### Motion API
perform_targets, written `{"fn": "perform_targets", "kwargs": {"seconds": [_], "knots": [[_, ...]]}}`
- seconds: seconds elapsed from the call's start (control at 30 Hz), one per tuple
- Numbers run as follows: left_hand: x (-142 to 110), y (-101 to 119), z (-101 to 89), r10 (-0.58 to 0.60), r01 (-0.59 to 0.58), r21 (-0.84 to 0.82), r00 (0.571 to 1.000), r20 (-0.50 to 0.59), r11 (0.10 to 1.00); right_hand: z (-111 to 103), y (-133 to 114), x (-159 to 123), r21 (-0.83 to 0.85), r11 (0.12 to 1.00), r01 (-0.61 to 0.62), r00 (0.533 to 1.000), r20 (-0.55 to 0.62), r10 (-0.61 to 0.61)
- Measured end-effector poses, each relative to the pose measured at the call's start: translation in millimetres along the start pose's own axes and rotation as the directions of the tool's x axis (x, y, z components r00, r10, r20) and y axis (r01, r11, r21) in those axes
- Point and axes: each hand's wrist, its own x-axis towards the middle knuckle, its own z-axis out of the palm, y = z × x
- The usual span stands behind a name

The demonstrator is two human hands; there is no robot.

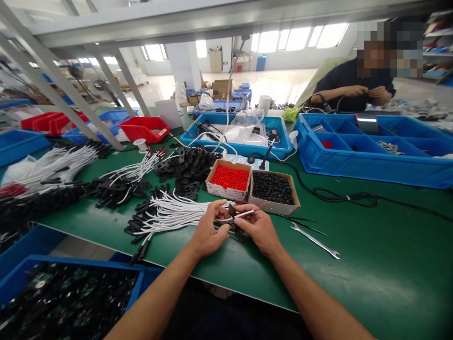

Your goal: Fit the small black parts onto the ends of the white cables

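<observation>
left hand (210,232): half-curling at black piece (231,210), grip unclear | right hand (260,230): pinching white cable (248,214) | place: both parts hovering inside counter (382,241)'s front edge | care: holding cable straight, leaving red wire (262,206) untugged, probably helping

Hands, two, bare; both left of the wrench (314,241), fingertips turned inward and close together; left hand (211,231), the farther from the wrench: index finger arched, thumb extended toward the other hand, a gap between them, grip partly hidden; right hand (261,230), the nearer to the wrench: thumb and fingertips brought together in a pinch, back of hand outward; left forearm (159,288): bare, slanting forward and inward; right forearm (311,283): bare, slanting forward and inward, passing on the body side of the wrench.
</observation>
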Motion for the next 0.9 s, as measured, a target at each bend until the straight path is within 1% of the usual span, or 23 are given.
{"fn": "perform_targets", "kwargs": {"seconds": [0.07,0.13,0.2,0.27,0.33,0.4,0.43,0.47,0.5,0.53,0.57,0.6,0.63,0.67,0.7,0.73,0.77,0.8,0.83,0.9], "knots": [[-1,2,-1.6,-0.005,0.004,0.010,0.998,0.060,1.000,-1,-1,0,-0.116,0.992,0.056,0.998,0.026,-0.053],[-1,3,-1.5,0.011,-0.017,0.064,0.995,0.097,0.998,-2,-3,1,-0.237,0.959,0.154,0.986,0.107,-0.131],[-2,2,-0.7,0.038,-0.046,0.085,0.995,0.097,0.995,-4,-6,1,-0.319,0.916,0.243,0.966,0.166,-0.198],[-2,0,-2.8,0.068,-0.075,0.134,0.996,0.061,0.988,-6,-7,2,-0.348,0.895,0.278,0.959,0.156,-0.237],[-1,-6,-11.9,0.129,-0.130,0.267,0.991,0.023,0.955,-9,-7,2,-0.323,0.919,0.229,0.974,0.073,-0.217],[2,-15,-29.0,0.199,-0.174,0.450,0.980,-0.009,0.876,-11,-5,3,-0.230,0.963,0.142,0.986,-0.054,-0.158],[3,-20,-39.3,0.229,-0.174,0.539,0.973,-0.035,0.824,-12,-4,3,-0.170,0.979,0.110,0.985,-0.111,-0.130],[6,-25,-49.4,0.249,-0.148,0.618,0.965,-0.079,0.772,-13,-3,4,-0.110,0.990,0.092,0.983,-0.151,-0.108],[8,-29,-58.1,0.265,-0.095,0.683,0.953,-0.149,0.724,-13,-1,4,-0.061,0.995,0.082,0.980,-0.175,-0.091],[10,-30,-64.0,0.279,-0.029,0.728,0.933,-0.226,0.685,-12,0,4,-0.024,0.997,0.070,0.981,-0.180,-0.073],[11,-29,-66.3,0.293,0.021,0.745,0.912,-0.288,0.667,-11,1,4,-0.002,0.999,0.051,0.984,-0.170,-0.051],[10,-26,-64.5,0.294,0.034,0.735,0.903,-0.312,0.677,-10,1,3,0.008,1.000,0.024,0.988,-0.151,-0.023],[9,-21,-58.5,0.274,0.005,0.700,0.918,-0.286,0.714,-8,1,3,0.011,1.000,-0.004,0.992,-0.130,0.005],[8,-15,-49.2,0.238,-0.053,0.635,0.948,-0.210,0.771,-6,0,2,0.008,1.000,-0.026,0.995,-0.101,0.026],[5,-9,-37.6,0.199,-0.121,0.540,0.976,-0.088,0.833,-5,0,1,-0.004,0.999,-0.034,0.998,-0.059,0.034],[3,-4,-25.2,0.157,-0.157,0.441,0.987,0.038,0.884,-4,-1,0,-0.023,0.999,-0.029,1.000,-0.012,0.029],[1,-1,-13.5,0.127,-0.164,0.367,0.984,0.123,0.915,-4,-1,0,-0.041,0.999,-0.017,0.999,0.028,0.019],[0,0,-3.8,0.101,-0.147,0.319,0.982,0.158,0.936,-4,-1,0,-0.056,0.998,-0.009,0.999,0.050,0.012],[-1,0,3.2,0.080,-0.120,0.294,0.986,0.145,0.948,-5,-1,0,-0.057,0.998,-0.007,0.999,0.049,0.010],[-1,-6,8.5,0.066,-0.079,0.267,0.996,0.060,0.960,-8,-1,2,0.013,1.000,-0.010,1.000,-0.026,0.010]]}}
